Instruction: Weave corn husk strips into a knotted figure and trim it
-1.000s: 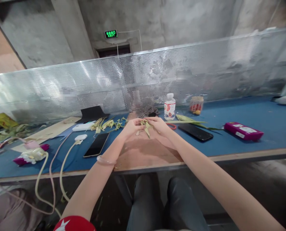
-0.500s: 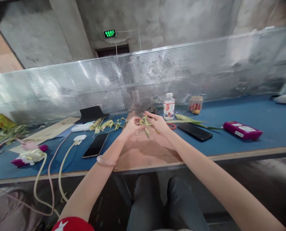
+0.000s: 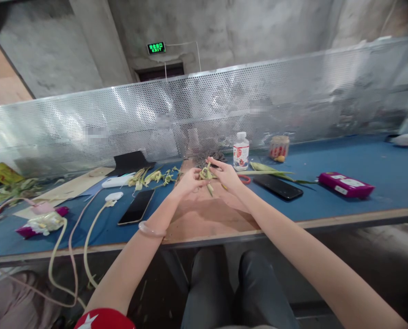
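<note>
A small piece of pale green woven leaf (image 3: 210, 188) is held between my hands above the brown board (image 3: 211, 219). My left hand (image 3: 190, 181) closes on its left side with thumb and fingers. On the other side my right hand (image 3: 225, 174) pinches it, the index finger reaching over its top. A leaf tip points down below the fingers. Just right of my right hand lie red-handled scissors (image 3: 245, 179), partly hidden, and a long green leaf (image 3: 271, 171). Behind my hands sits a dark grey tangled bundle (image 3: 207, 159).
A white bottle (image 3: 241, 151), a jar (image 3: 279, 147), a black phone (image 3: 278, 188) and a purple packet (image 3: 346, 184) stand or lie rightward. Leftward are another phone (image 3: 136, 207), woven leaf pieces (image 3: 152, 177), a white charger (image 3: 114, 197) and looping cables. A perforated metal screen (image 3: 121, 119) runs behind.
The fingers of my left hand have shifted slightly around the leaf piece. My right hand stays almost where it was, and the things on the table have not moved.
</note>
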Demonstrator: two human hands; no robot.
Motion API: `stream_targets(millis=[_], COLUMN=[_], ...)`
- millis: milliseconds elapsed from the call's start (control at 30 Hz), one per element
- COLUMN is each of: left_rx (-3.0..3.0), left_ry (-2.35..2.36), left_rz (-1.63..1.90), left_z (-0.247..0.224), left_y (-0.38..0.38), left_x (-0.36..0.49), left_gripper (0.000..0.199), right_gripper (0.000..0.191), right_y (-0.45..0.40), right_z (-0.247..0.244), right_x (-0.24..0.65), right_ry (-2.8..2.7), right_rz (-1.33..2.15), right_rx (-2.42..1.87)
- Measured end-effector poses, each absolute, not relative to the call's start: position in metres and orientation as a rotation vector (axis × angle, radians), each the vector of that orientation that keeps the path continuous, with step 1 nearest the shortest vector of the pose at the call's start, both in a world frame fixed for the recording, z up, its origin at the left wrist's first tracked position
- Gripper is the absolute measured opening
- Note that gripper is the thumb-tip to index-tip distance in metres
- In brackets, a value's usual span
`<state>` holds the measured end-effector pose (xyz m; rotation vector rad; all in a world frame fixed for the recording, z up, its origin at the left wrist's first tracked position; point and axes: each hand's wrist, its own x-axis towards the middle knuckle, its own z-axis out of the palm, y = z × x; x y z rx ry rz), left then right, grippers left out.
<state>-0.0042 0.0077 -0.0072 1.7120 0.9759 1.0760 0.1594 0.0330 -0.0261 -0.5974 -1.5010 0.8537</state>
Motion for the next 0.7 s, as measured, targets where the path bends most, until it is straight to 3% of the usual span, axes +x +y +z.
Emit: stream_targets(millis=[233,567,700], left_rx=[1.854,1.918,1.903], left_ry=[0.969,0.771,0.791], left_rz=[0.891,0.695,0.635], left_z=[-0.007,-0.006,-0.003], left_y=[0.004,0.003,0.0], left_x=[-0.002,-0.001,-0.001], left_gripper=[0.044,0.053,0.041], right_gripper=[0.043,0.044,0.046], right_y=[0.029,0.027,0.021], right_z=[-0.021,-0.017,-0.012], right_x=[0.16,0.16,0.162], right_ry=[-1.363,-1.213,-1.184], right_rz=[0.811,0.839,0.817], right_rx=[-0.646,-0.653,-0.692])
